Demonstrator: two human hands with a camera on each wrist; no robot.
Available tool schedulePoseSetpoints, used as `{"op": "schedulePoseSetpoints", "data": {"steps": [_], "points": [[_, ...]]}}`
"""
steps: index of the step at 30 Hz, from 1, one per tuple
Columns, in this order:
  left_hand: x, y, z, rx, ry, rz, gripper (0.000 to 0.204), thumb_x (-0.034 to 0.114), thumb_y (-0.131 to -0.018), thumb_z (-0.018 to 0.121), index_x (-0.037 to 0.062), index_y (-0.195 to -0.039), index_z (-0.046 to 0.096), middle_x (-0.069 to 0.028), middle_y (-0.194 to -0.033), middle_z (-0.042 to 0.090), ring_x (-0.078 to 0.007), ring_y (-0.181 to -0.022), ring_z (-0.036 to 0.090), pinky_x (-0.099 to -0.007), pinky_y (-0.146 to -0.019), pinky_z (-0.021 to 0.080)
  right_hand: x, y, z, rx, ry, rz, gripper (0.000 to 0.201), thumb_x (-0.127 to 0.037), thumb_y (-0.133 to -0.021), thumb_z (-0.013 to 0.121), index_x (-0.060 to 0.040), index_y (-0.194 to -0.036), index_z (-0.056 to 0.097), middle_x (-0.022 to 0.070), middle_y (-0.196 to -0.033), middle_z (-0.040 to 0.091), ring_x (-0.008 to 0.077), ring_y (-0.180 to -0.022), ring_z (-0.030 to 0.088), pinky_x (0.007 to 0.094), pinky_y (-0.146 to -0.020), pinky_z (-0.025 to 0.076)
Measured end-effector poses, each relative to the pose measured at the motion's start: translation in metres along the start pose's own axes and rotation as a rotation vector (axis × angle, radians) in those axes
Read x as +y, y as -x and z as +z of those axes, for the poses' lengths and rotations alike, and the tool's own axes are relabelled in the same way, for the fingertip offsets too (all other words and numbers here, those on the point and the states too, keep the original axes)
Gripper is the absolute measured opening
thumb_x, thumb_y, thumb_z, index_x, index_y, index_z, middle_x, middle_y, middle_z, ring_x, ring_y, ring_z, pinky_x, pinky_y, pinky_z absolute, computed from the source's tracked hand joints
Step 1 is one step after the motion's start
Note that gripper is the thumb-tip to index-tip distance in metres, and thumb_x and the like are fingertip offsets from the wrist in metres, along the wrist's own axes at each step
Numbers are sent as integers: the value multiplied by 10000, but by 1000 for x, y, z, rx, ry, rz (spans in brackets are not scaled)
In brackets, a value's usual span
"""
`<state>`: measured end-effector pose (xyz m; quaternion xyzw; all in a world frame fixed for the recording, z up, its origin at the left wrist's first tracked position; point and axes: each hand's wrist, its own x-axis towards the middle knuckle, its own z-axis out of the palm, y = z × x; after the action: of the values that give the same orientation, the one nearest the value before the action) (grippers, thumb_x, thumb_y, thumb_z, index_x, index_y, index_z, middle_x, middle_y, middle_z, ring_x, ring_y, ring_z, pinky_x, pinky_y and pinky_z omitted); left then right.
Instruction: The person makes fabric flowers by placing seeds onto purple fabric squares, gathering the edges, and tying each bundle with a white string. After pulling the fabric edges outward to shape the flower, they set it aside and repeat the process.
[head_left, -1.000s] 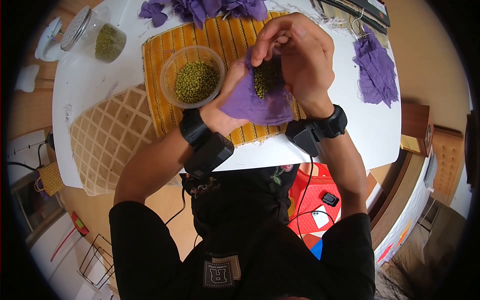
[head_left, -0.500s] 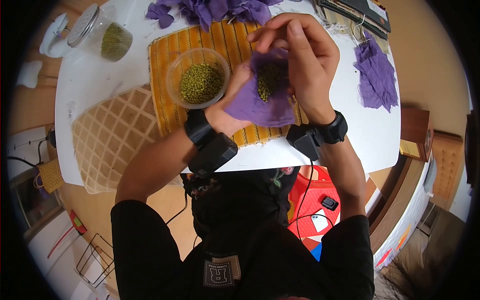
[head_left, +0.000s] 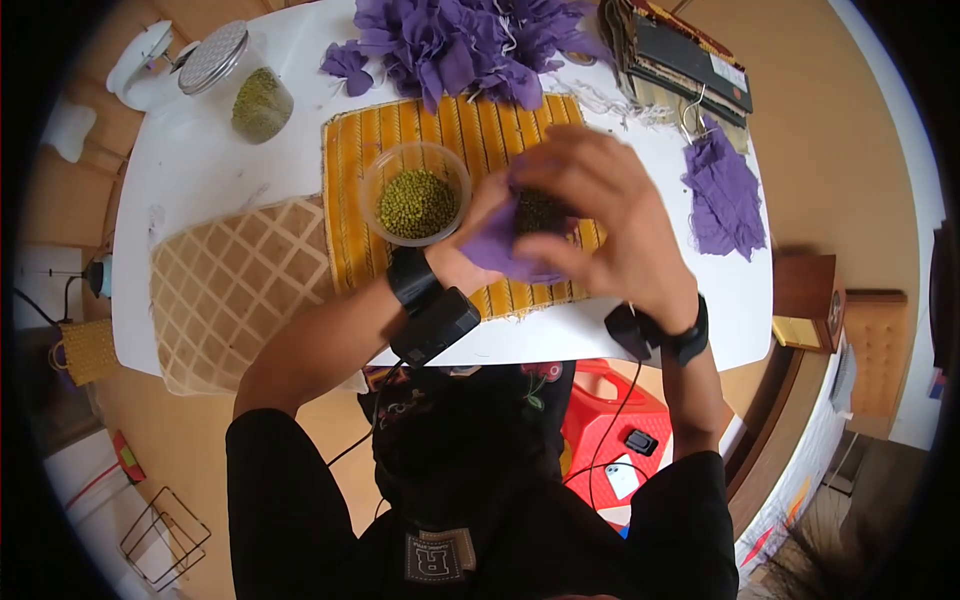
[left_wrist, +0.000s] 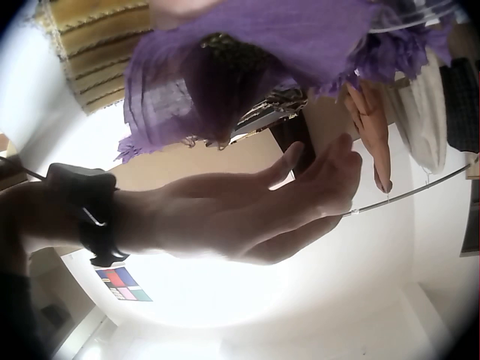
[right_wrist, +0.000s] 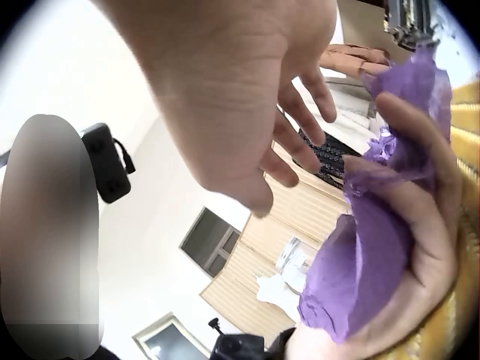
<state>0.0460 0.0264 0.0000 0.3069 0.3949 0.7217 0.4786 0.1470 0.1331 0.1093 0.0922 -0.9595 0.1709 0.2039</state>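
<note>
In the head view a piece of purple cloth (head_left: 493,252) lies across my left hand (right_wrist: 430,262), with a small heap of green beans (head_left: 537,212) in its middle. The right wrist view shows the left fingers curled round the back of this cloth. Close above the beans hovers my right hand (head_left: 632,230), blurred, its thumb and fingers spread apart and holding nothing. Beside the left wrist stands a clear plastic bowl (head_left: 400,158) with more green beans (head_left: 415,205) inside. The right hand partly hides the heap on the cloth.
A yellow striped mat (head_left: 350,145) lies under the bowl. Behind it sits a pile of purple cloth pieces (head_left: 450,45). A lidded jar (head_left: 262,108) of beans stands at back left, a fabric swatch book (head_left: 690,72) at back right. More purple cloth (head_left: 725,200) lies at right.
My right hand's bent fingers have spread, and its thumb now reaches over the near side of the cloth. The left hand keeps its hold. The head view has shifted, showing more of the table's back.
</note>
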Motion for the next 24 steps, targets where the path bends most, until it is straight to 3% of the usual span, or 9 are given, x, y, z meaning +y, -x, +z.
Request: {"op": "schedulePoseSetpoints", "data": {"steps": [4,7,9,11,13,15,17,20,24], "points": [[-5,-13,-8,-142,854,-286,280,157,-981,385,35,-1191,524,-114,-1173,575,-227,-1091,583,-376,-968,474,-24,19,4,-180,102,8,393,-232,-602,803,-73,-938,675,110,-1216,582,339,-1206,504,441,-969,403],[-10,-15,-6,-238,903,-230,337,216,-1001,325,31,-1199,524,-123,-1183,579,-242,-1088,587,-367,-951,485,-11,25,8,-126,258,-96,298,-149,-612,784,-63,-874,670,117,-1215,583,326,-1202,511,425,-956,417],[-15,-14,1,-74,519,-87,356,259,-1009,324,39,-1203,526,-127,-1144,603,-247,-1036,614,-370,-887,523,1,22,7,-7,101,21,210,-50,-657,744,-44,-848,659,119,-1192,595,328,-1147,547,406,-915,451],[-11,-17,-3,-199,712,-226,341,291,-1014,330,60,-1153,539,-96,-1043,629,-239,-927,655,-364,-787,579,14,20,10,110,-50,317,171,-4,-698,710,-32,-857,652,123,-1174,603,338,-1084,576,395,-873,480],[-6,-13,0,-61,799,-321,353,281,-1020,301,58,-1160,537,-97,-1021,645,-248,-910,668,-360,-739,594,30,21,19,156,-6,296,134,12,-768,667,-9,-896,633,108,-1099,636,270,-979,625,353,-804,508],[1,-13,2,-21,623,-419,380,334,-1019,327,52,-1154,541,-116,-1001,654,-280,-841,670,-355,-738,589,36,20,24,89,-512,608,136,-10,-810,652,24,-929,596,122,-913,648,212,-720,646,319,-662,512],[8,-12,9,110,576,-486,348,312,-1022,324,59,-1093,550,-101,-908,656,-256,-747,662,-318,-680,576,38,22,23,42,-451,586,113,-10,-855,621,17,-958,586,87,-762,627,120,-601,595,269,-581,479],[2,-12,6,-23,462,-509,259,249,-1022,335,91,-979,536,-61,-768,584,-136,-569,529,-238,-480,394,44,29,31,106,-497,577,95,-5,-861,612,8,-953,589,43,-724,594,87,-605,549,244,-565,441],[-5,-13,0,-134,515,-466,229,243,-1021,344,112,-956,520,-24,-706,525,-101,-531,473,-230,-458,349,41,29,39,210,-662,576,153,-34,-855,638,-6,-1002,605,3,-719,540,62,-648,504,215,-591,412]]}}
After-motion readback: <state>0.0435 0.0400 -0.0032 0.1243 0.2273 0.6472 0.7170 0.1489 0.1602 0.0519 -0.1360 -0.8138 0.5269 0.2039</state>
